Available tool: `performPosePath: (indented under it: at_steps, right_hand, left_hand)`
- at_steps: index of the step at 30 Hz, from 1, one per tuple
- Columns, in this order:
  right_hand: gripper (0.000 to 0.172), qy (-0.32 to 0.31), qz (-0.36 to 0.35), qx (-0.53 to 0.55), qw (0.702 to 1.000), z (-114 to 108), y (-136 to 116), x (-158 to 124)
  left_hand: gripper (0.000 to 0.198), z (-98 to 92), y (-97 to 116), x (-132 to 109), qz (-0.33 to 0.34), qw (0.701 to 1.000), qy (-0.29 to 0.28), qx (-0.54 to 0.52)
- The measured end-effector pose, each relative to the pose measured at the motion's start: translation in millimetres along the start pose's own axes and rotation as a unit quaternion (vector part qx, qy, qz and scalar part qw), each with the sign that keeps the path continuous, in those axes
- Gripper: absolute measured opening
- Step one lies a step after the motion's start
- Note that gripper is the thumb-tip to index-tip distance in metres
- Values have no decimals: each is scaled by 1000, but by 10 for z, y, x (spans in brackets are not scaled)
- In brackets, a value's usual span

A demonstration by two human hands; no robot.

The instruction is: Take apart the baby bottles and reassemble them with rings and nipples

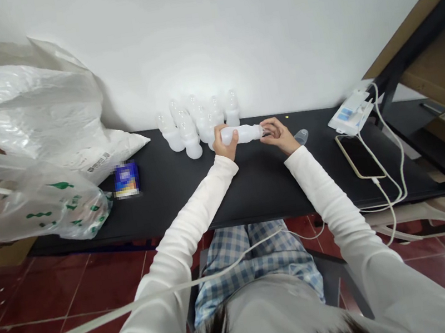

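A white translucent plastic bottle [243, 134] lies nearly level above the table, its neck pointing right. My left hand [225, 142] is wrapped round its base end. At the mouth, my right hand [279, 134] has its fingers curled round a small clear piece [266, 132], mostly hidden by the fingers. Just right of that hand, a clear dome-shaped cap [301, 136] rests on the black table. Behind my left hand, several white bottles with clear domed caps [192, 140] stand upright in a cluster near the wall.
Large white plastic bags [24, 119] and a clear bag with green print [64, 211] fill the left side, beside a blue packet [126, 179]. At right lie a phone [359, 156], white cables [401, 160] and a white-and-blue box [350, 112] on the black table [177, 202].
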State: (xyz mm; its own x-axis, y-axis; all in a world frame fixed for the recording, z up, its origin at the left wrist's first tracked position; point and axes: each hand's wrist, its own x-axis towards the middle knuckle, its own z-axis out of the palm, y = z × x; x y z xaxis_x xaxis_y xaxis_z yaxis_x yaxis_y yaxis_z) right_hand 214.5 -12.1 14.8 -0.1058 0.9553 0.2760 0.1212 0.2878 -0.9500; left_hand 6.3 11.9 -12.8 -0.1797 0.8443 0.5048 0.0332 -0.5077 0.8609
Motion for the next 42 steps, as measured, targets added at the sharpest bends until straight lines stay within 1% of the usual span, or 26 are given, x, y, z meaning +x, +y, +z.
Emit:
performPosePath:
  at_steps: [2, 4, 7, 10, 15, 19, 23, 26, 28, 30, 32, 36, 39, 42]
  right_hand:
    - [71, 2, -6, -1, 1000, 1, 11, 6]
    - [71, 2, 1, 1, 1000, 11, -6, 6]
    - [68, -4, 31, -1, 1000, 27, -65, -2]
    - [62, -17, 47, -21, 999, 39, -116, -14]
    - [78, -41, 64, -81, 994, 67, -119, -30]
    - [83, -60, 80, -99, 990, 80, -84, -23]
    - [83, -40, 67, -102, 992, 81, -35, -4]
    - [76, -28, 42, -100, 994, 86, 1, 10]
    - [67, -23, 31, -73, 997, 96, 18, 16]
    - [63, -17, 22, -31, 999, 112, 29, 16]
    - [63, -14, 11, -5, 1000, 128, 35, 13]
    - [66, -8, -1, -4, 1000, 155, 25, 2]
    - [62, -31, 20, -23, 999, 174, -3, -6]
    - [76, -75, 58, -78, 992, 186, -30, -14]
  left_hand:
    - [33, 2, 33, 1, 2, 999, 34, 20]
    - [31, 2, 56, 2, 8, 998, 50, 21]
    - [32, -4, 60, 1, 18, 998, 50, 15]
    - [38, -10, 43, -3, 28, 999, 36, 20]
    - [49, -12, 28, -18, 46, 998, 22, 31]
    - [53, -18, 19, -21, 60, 996, 26, 59]
    - [51, -54, 3, 1, 77, 993, 5, 90]
    - [51, -104, -13, 13, 89, 988, -5, 129]
    - [52, -138, -26, 11, 96, 983, 5, 153]
    - [52, -165, -39, 2, 99, 981, 22, 167]
    - [52, -184, -49, -10, 102, 980, 32, 170]
    - [54, -205, -56, -28, 109, 979, 39, 165]
    - [57, -211, -53, -34, 117, 980, 35, 155]
    - [57, -211, -47, -36, 133, 979, 10, 153]
